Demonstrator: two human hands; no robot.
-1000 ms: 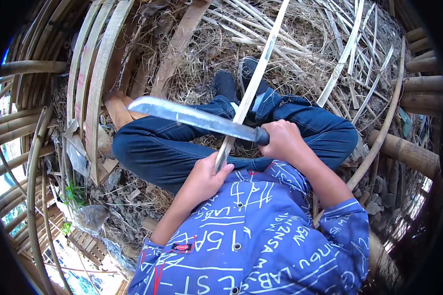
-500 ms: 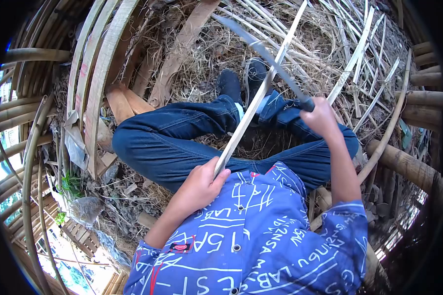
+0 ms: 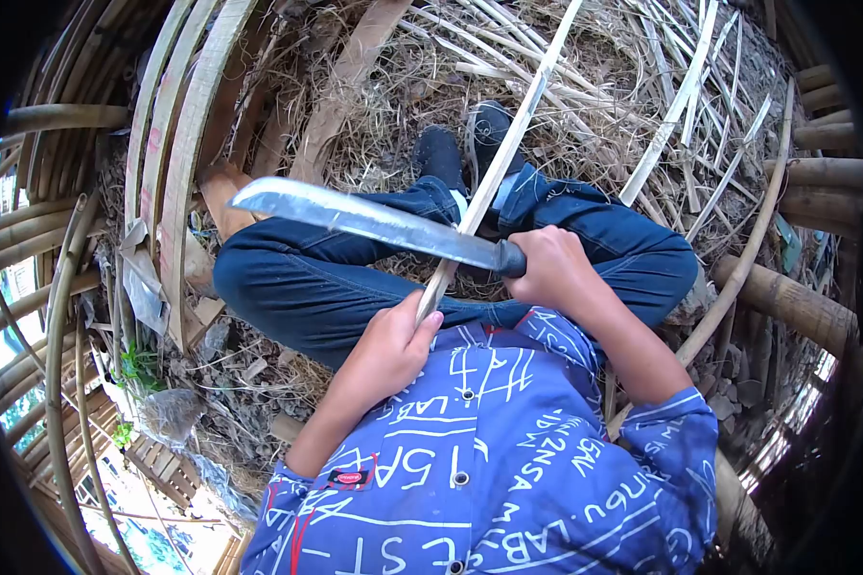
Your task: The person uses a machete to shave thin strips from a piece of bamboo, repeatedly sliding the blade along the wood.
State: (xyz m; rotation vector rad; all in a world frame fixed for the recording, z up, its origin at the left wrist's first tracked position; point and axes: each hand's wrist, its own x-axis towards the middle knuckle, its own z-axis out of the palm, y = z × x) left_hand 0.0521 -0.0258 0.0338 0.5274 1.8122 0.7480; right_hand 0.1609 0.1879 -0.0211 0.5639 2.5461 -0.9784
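Observation:
My left hand (image 3: 389, 347) is closed round the near end of a long, narrow bamboo strip (image 3: 506, 151), close to my waist. The strip slopes up and away between my legs, past my shoes. In my closed right hand (image 3: 549, 266) is the dark handle of a machete (image 3: 364, 215). Its broad steel blade lies across the strip a short way beyond my left hand and points left over my thigh. Whether the edge bites into the strip cannot be made out.
Several pale wooden slats (image 3: 194, 144) lean at the left. Cut bamboo strips (image 3: 676, 110) and dry shavings (image 3: 585, 101) litter the ground ahead. A thick bamboo pole (image 3: 786, 302) lies at the right. A bamboo lattice wall (image 3: 43, 230) stands at the left.
My right hand has come down and toward me with the machete. The blade has swung from pointing up and away to lying across the strip, pointing left. My left hand has barely moved.

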